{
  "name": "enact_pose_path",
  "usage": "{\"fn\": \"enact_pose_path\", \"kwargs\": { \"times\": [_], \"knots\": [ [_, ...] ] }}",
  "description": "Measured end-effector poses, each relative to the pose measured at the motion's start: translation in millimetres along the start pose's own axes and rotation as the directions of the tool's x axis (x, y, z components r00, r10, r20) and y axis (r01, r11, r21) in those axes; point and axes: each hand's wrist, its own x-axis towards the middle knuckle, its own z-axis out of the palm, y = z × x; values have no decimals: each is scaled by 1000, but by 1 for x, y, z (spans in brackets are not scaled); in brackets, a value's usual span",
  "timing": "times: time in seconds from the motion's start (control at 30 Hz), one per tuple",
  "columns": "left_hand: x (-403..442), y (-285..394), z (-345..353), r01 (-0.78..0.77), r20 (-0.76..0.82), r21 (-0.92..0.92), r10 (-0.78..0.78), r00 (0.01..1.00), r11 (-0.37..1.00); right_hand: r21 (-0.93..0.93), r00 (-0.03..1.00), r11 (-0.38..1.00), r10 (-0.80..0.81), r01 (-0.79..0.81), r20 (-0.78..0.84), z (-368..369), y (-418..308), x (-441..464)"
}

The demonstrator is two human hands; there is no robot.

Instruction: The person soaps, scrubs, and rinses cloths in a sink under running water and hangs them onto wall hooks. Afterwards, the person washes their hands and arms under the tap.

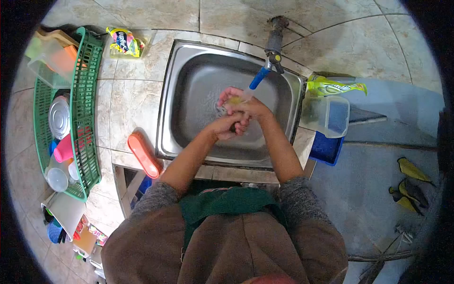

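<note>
Both my hands are over the steel sink [189, 85], beneath the blue-tipped tap [259, 78]. Water falls from the spout onto my right hand [250, 108], whose fingers curl inward at the upper left. A small yellowish patch shows among those fingers, blurred by the water; its kind is unclear. Just below, my left hand [227, 127] is closed, fingers bent, close against the right hand near its wrist. A dark spot shows within its curled fingers, too small to name. The hands overlap, so part of each palm is hidden. Splashing water shows left of the fingers.
A green dish basket [85, 113] with plastic ware stands at the left. An orange brush [143, 154] lies by the sink's left edge. A yellow packet [125, 41] sits behind it. At the right are a green pouch [336, 87], a clear container [336, 116] and a blue tray [326, 149].
</note>
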Motion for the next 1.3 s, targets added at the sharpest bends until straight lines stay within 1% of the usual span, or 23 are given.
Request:
{"fn": "enact_pose_path", "kwargs": {
  "times": [0.03, 0.1, 0.23, 0.3, 0.33, 0.4, 0.47, 0.5, 0.53, 0.6, 0.67, 0.7, 0.77, 0.83, 0.9, 0.93, 0.97, 1.0, 1.03, 1.1, 1.2, 1.27, 1.3],
  "knots": [
    [2, 6, -1, 39, 24, -29, -39, 999, 999, -29, 996, 998, 52, -54, -71, -2, 3, 5],
    [7, 9, -3, 61, -77, 58, -57, 995, 996, -75, 966, 984, 145, -165, -216, -1, 10, 14],
    [16, 4, -12, 23, -172, 270, 25, 985, 962, -261, 830, 946, 17, -195, -557, 0, 41, 36],
    [21, 1, -18, 23, -261, 461, 110, 959, 887, -378, 725, 896, -99, -233, -682, -9, 63, 48],
    [24, -2, -23, 32, -297, 549, 159, 942, 835, -521, 733, 801, -160, -295, -661, -7, 66, 54],
    [38, -3, -34, -106, -253, 647, 343, 904, 755, -749, 758, 531, -271, -396, -594, -3, 68, 68],
    [52, 1, -46, -175, -221, 652, 406, 887, 738, -846, 830, 181, -176, -502, -529, 0, 44, 90],
    [60, 6, -52, -179, -220, 611, 382, 898, 772, -858, 853, -8, -118, -513, -509, -5, 32, 101],
    [62, 11, -51, -179, -218, 566, 356, 909, 805, -869, 868, -85, -161, -487, -470, -13, 25, 110],
    [66, 8, -38, -362, -91, 648, 540, 837, 670, -867, 894, -246, -237, -434, -381, -31, 9, 128],
    [55, 18, 8, -378, -274, 500, 556, 785, 779, -864, 912, -296, -169, -408, -373, -41, 1, 142],
    [54, 18, 9, -359, -308, 479, 536, 786, 801, -862, 919, -319, -132, -393, -371, -43, 0, 146],
    [72, 14, -26, -256, -331, 553, 491, 806, 793, -856, 903, -287, -164, -429, -398, -32, 2, 136],
    [99, 7, -75, -137, -307, 696, 465, 830, 704, -884, 907, -224, -200, -411, -371, -30, 11, 104],
    [133, 6, -116, -68, -233, 836, 465, 854, 545, -940, 937, -19, -95, -340, -337, -26, -6, 65],
    [154, 7, -135, -18, -167, 934, 481, 861, 356, -962, 966, -98, -71, -254, -248, -20, -22, 41],
    [192, 7, -163, -94, -159, 899, 518, 840, 427, -971, 986, -176, -41, -165, -160, -16, -35, 18],
    [201, 10, -156, -136, -113, 921, 586, 802, 365, -939, 939, 213, -154, -271, -306, -15, -39, -4],
    [203, 16, -141, -197, -44, 937, 658, 752, 288, -761, 856, 580, -196, -291, -477, -14, -42, -24],
    [202, 26, -115, -304, 105, 943, 749, 654, 133, -728, 869, 641, -188, -244, -457, -17, -62, -56],
    [195, 37, -93, -321, 251, 945, 778, 576, -68, -693, 694, 720, -480, -38, -537, 5, -102, -79],
    [201, 33, -97, -224, 330, 943, 792, 514, -248, -817, 698, 535, -502, -214, -511, 36, -146, -84],
    [203, 23, -110, -289, 313, 941, 785, 535, -178, -852, 701, 430, -507, -298, -501, 49, -158, -82]
  ]
}}
